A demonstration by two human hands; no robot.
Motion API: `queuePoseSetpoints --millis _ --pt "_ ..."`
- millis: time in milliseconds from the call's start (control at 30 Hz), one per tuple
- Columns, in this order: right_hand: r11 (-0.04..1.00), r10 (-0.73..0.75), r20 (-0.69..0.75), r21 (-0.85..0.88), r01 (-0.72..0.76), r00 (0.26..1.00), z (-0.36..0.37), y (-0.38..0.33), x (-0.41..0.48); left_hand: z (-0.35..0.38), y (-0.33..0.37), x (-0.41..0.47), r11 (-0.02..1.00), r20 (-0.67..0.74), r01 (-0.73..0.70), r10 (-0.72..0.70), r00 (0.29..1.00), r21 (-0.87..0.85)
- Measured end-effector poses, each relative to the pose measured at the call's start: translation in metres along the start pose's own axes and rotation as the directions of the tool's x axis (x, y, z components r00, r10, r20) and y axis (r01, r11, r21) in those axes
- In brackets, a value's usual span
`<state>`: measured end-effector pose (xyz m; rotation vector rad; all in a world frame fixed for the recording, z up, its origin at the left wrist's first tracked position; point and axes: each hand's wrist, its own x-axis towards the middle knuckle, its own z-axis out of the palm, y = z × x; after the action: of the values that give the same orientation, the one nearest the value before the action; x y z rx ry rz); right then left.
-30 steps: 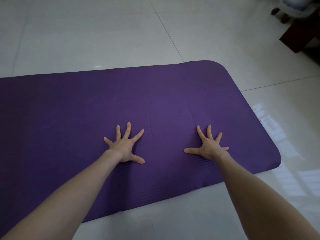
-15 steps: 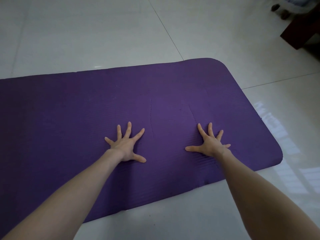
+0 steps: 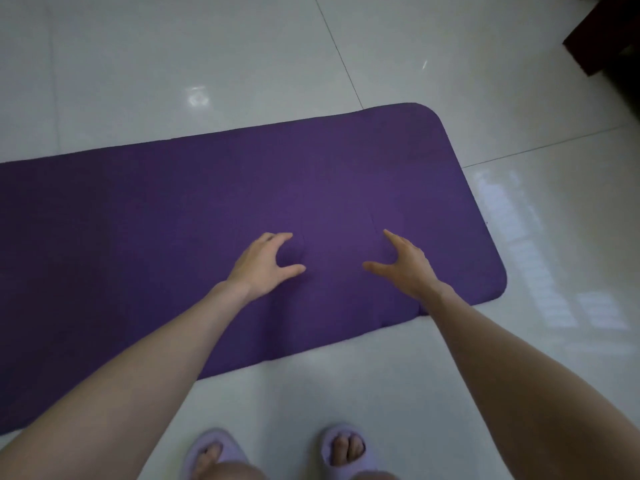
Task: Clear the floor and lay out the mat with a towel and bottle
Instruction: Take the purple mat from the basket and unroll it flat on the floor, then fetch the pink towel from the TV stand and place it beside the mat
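A purple mat (image 3: 173, 216) lies unrolled flat on the pale tiled floor, its rounded right end in view and its left part running out of frame. My left hand (image 3: 265, 265) hovers just over the mat's near middle, fingers curled loosely and holding nothing. My right hand (image 3: 403, 263) is a little to its right, also above the mat, fingers apart and empty. No towel or bottle shows anywhere in view.
Glossy white floor tiles (image 3: 173, 64) surround the mat. A dark wooden piece of furniture (image 3: 606, 36) stands at the top right corner. My feet in lilac slippers (image 3: 343, 448) stand on the tiles just in front of the mat's near edge.
Both hands were pressed flat with spread fingers on the mat; now they have lifted off and curled loosely. The view has pulled back and up, bringing my slippered feet into sight.
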<state>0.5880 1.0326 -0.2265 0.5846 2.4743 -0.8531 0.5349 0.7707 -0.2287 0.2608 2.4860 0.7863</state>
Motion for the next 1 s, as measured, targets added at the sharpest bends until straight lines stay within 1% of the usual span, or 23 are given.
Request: queuePoseSetpoints --millis 167,267,333,400,567,700,800,1000 --pt "0.997 0.015 0.023 0.070 -0.017 1.000 -0.079 -0.071 -0.085 -0.083 0.085 -0.071 0.993 0.064 0.048 -0.042 0.997 -0.105" --pt "0.982 0.060 0.009 0.179 -0.061 0.998 -0.152 -0.128 -0.150 -0.154 0.145 -0.123 0.979 0.101 0.103 -0.086 0.991 -0.176" --pt "0.965 0.067 -0.014 0.253 -0.062 0.998 -0.181 -0.156 -0.180 -0.184 0.171 -0.151 0.972 0.119 0.109 -0.086 0.989 -0.209" --pt "0.947 0.077 -0.047 0.317 -0.058 0.996 -0.234 -0.193 -0.219 -0.235 0.215 -0.182 0.970 0.126 0.086 -0.058 0.990 -0.227" --pt "0.899 0.065 -0.173 0.438 0.017 0.983 -0.337 -0.249 -0.299 -0.338 0.311 -0.237 0.949 0.050 0.002 0.014 0.999 -0.315" --pt "0.862 0.063 -0.256 0.501 0.077 0.965 -0.390 -0.264 -0.343 -0.380 0.369 -0.258 0.930 0.007 -0.065 0.072 0.997 -0.362" --pt "0.824 0.052 -0.298 0.551 0.128 0.953 -0.424 -0.263 -0.364 -0.394 0.406 -0.265 0.913 -0.027 -0.117 0.116 0.993 -0.390" --pt "0.762 0.002 -0.374 0.601 0.240 0.928 -0.491 -0.231 -0.398 -0.392 0.494 -0.276 0.894 -0.071 -0.219 0.208 0.976 -0.392"
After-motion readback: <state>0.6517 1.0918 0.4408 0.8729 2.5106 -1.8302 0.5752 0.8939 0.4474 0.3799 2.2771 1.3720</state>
